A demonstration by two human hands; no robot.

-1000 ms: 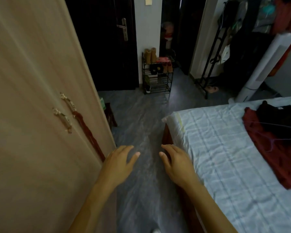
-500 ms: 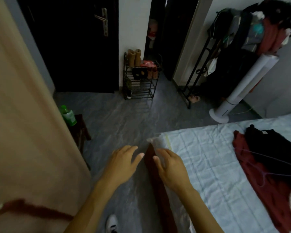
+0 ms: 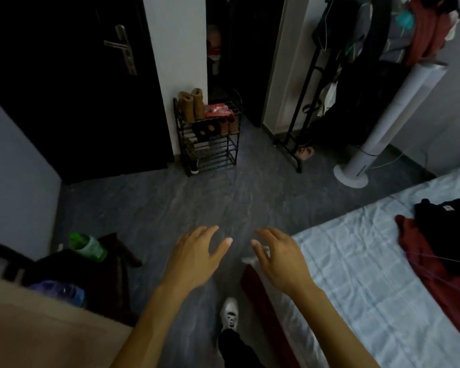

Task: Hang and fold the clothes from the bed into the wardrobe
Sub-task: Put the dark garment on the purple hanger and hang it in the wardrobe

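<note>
The pale blue checked bed (image 3: 356, 261) runs off the right and bottom edges. On it, a black garment (image 3: 452, 229) covers part of a dark red garment (image 3: 441, 293); both are cut by the right edge, and the black one's white label (image 3: 448, 207) is too small to read. Left of the bed, a blurred purple-blue object (image 3: 61, 290) lies partly behind a cropped beige wardrobe panel (image 3: 51, 335).

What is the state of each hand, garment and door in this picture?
Left hand: open, holds nothing.
Right hand: open, holds nothing.
Black fabric garment: unfolded, lying on the light blue checked bed, overlapping the red one.
Dark red fabric garment: unfolded, spread on the bed.
Black door with metal handle: shut.
White tower fan: upright.
</note>
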